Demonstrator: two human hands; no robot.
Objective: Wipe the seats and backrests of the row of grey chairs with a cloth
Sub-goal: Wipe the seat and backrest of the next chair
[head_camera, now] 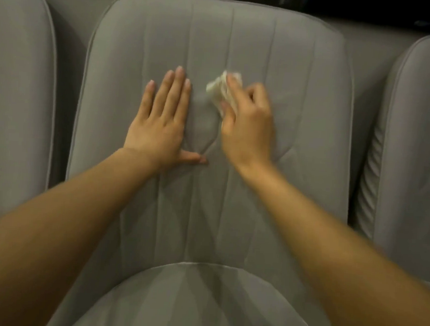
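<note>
On the middle grey backrest, seen from the head camera, the left hand lay flat. Its fingers were straight and close together, and its thumb stuck out to the side. It held nothing. Just beside it, the right hand had its fingers curled round a small, pale, scrunched-up cloth. The cloth touched the backrest near the middle, and a bit of it poked out past the fingertips. The right hand looked a little blurry. Both bare arms reached up from the bottom corners. Below them was the round grey seat. The left chair and the right chair stood close beside the middle one.
</note>
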